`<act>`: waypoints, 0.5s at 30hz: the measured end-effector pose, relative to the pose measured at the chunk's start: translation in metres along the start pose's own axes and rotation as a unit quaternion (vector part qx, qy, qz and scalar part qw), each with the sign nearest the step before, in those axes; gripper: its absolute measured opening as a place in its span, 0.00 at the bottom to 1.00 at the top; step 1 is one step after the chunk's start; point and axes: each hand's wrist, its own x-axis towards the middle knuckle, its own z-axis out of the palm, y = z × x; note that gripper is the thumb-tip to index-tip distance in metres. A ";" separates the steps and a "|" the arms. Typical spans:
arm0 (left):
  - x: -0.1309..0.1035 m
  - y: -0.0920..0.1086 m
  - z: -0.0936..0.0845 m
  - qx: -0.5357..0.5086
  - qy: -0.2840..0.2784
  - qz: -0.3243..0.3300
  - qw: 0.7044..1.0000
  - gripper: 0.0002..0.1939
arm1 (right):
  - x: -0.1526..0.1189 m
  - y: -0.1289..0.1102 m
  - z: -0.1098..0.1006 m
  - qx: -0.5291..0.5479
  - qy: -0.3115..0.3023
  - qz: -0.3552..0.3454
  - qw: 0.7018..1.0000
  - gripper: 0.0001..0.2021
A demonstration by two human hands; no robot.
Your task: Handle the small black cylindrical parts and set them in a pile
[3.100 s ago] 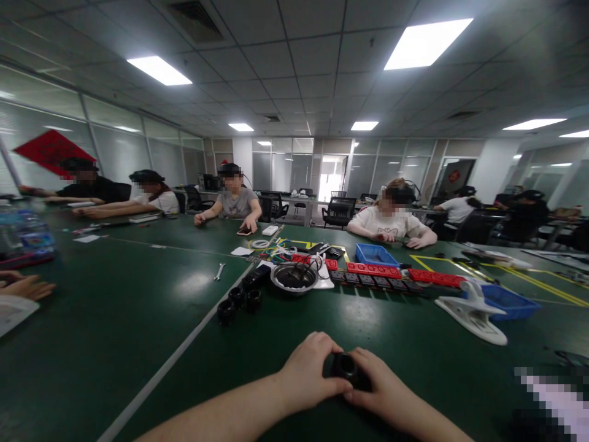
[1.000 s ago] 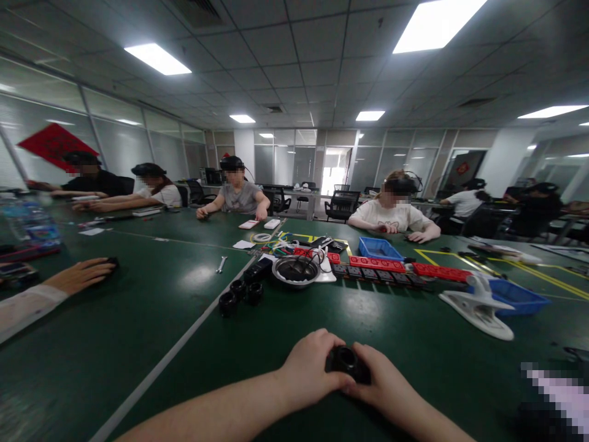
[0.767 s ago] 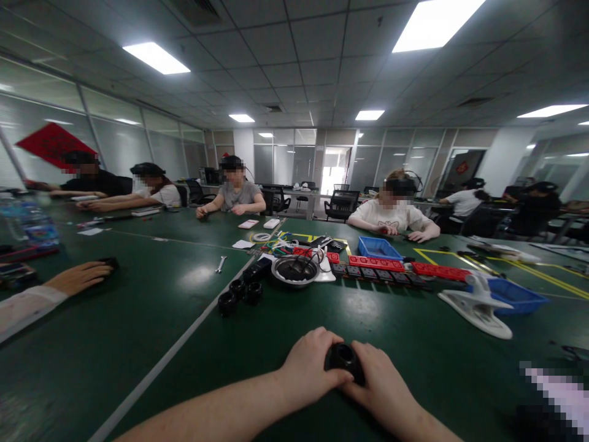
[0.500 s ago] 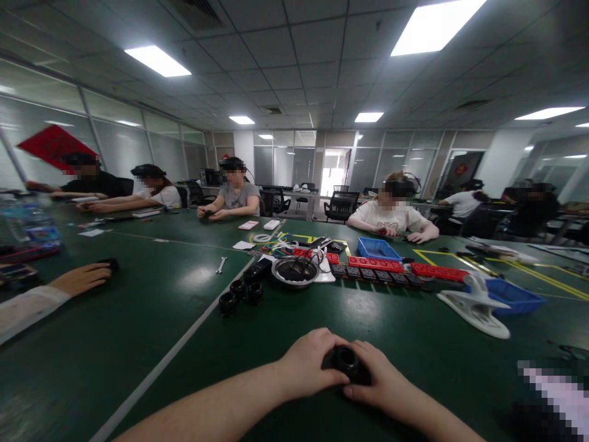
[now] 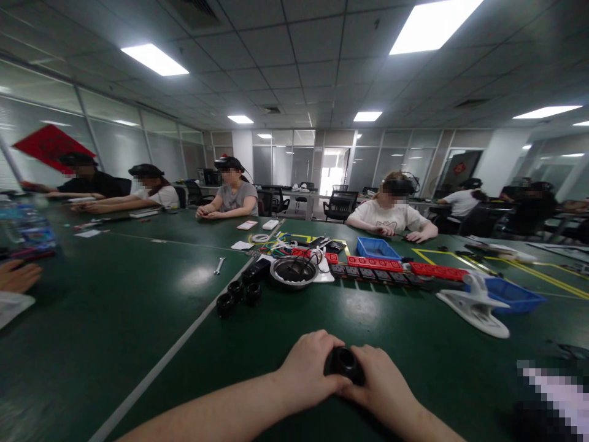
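Note:
Between my two hands, low in the middle of the view, is a black round part (image 5: 344, 362) with a hole in its top. My left hand (image 5: 309, 367) wraps its left side, and my right hand (image 5: 381, 379) grips it from the right. Both thumbs meet on its near side. The fingers cover its lower part, so I cannot tell whether it touches the green table (image 5: 257, 350). Beyond my left hand, several similar black round parts (image 5: 225, 304) stand in a group on the table.
Past those parts lie a metal bowl (image 5: 294, 283) with dark contents, a red power strip (image 5: 375, 264) and a wrench (image 5: 219, 265). A white clamp-like stand (image 5: 478, 307) and blue trays (image 5: 377, 248) are to the right. A co-worker's hand (image 5: 21, 277) is at far left.
The co-worker's hand at the left has drawn back toward the left edge. My thumbs have come together on the near side of the black part, which stays in nearly the same place.

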 end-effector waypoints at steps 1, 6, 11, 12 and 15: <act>0.000 0.000 -0.001 0.002 -0.003 0.006 1.000 0.21 | 0.000 0.000 -0.001 0.005 0.002 -0.009 1.000 0.19; 0.003 -0.007 -0.009 -0.022 -0.052 0.070 0.996 0.23 | 0.003 0.010 -0.013 0.122 -0.059 -0.067 0.989 0.20; 0.004 -0.011 -0.010 -0.042 -0.064 0.093 0.993 0.24 | 0.007 0.022 -0.019 0.206 -0.121 -0.080 0.968 0.15; 0.003 -0.010 -0.010 -0.043 -0.063 0.088 0.993 0.24 | 0.007 0.023 -0.017 0.205 -0.118 -0.068 0.969 0.15; 0.001 -0.004 -0.006 -0.024 -0.039 0.046 0.998 0.21 | 0.006 0.017 -0.008 0.158 -0.078 -0.014 0.984 0.13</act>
